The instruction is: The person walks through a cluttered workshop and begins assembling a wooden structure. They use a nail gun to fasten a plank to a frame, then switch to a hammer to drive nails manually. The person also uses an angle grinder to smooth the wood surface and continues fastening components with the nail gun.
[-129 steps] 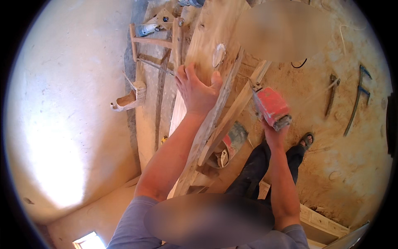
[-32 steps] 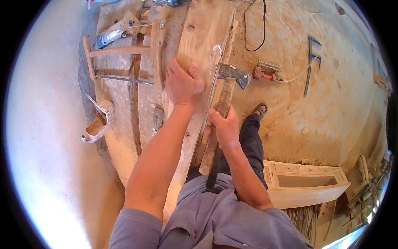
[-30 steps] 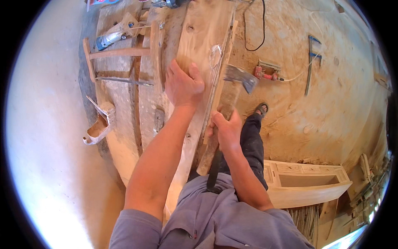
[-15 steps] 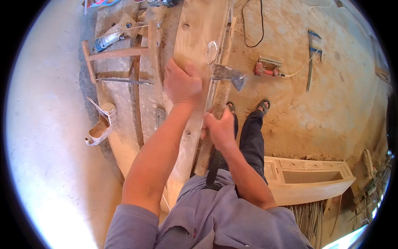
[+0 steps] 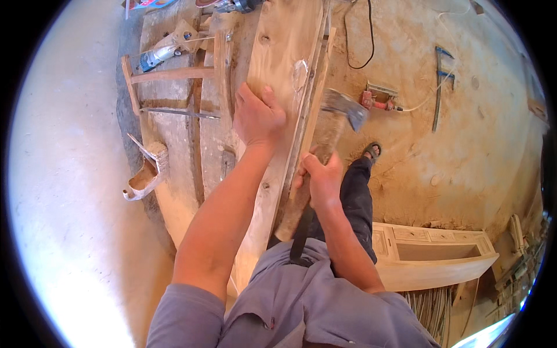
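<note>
A long pale wooden plank lies lengthwise in front of me. My left hand grips it, the fingers curled at its left edge and the thumb on top. Along the plank's right edge runs a narrow wooden strip; a whitish torn patch shows on the plank beside it. My right hand is closed around the wooden handle of a hatchet. The blurred hatchet head is right of the strip, apart from it, with its blade toward the right.
Left of the plank, a frame saw, a blue-and-grey power tool and a cut-open container lie on rough boards. On the dusty floor to the right are a red nail gun and a blue-jawed clamp. A wooden cabinet lies at lower right.
The hatchet has swung right, away from the plank's edge, and my right hand moved right with it. My left hand stays on the plank, its thumb now more raised. The view has shifted slightly.
</note>
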Action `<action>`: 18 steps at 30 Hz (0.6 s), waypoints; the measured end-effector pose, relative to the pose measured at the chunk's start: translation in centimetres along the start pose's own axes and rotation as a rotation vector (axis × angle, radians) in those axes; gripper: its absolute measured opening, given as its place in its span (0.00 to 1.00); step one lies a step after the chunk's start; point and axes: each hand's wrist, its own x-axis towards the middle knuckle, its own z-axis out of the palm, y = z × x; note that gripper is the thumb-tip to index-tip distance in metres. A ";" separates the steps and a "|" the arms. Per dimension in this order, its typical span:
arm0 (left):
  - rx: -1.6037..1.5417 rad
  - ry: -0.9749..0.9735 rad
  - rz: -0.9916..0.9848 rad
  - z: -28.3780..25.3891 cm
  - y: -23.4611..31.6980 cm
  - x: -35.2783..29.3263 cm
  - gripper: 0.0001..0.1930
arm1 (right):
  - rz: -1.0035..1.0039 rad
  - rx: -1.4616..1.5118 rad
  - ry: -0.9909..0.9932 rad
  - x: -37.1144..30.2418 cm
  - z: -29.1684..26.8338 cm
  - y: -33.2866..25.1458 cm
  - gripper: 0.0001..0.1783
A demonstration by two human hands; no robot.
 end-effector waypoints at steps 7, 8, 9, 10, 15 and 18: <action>0.030 0.012 -0.002 -0.1 -0.5 -0.1 0.26 | 0.047 -0.103 -0.077 0.6 -0.3 -0.4 0.09; 0.028 -0.008 -0.025 -0.3 -0.1 0.1 0.27 | 0.045 -0.056 -0.067 0.5 -0.3 -0.4 0.10; 0.027 -0.037 -0.052 -0.5 0.3 0.0 0.27 | -0.020 0.052 -0.002 0.6 0.2 0.6 0.11; 0.030 -0.022 -0.032 -0.3 0.1 0.0 0.27 | 0.000 -0.015 -0.049 0.8 0.0 0.7 0.11; 0.044 -0.006 -0.041 0.0 -0.4 0.2 0.27 | 0.145 -0.190 -0.226 2.3 -3.2 -2.0 0.11; 0.045 -0.023 -0.066 -0.3 -0.1 0.1 0.27 | 0.264 -0.051 -0.257 3.1 -6.3 -3.0 0.11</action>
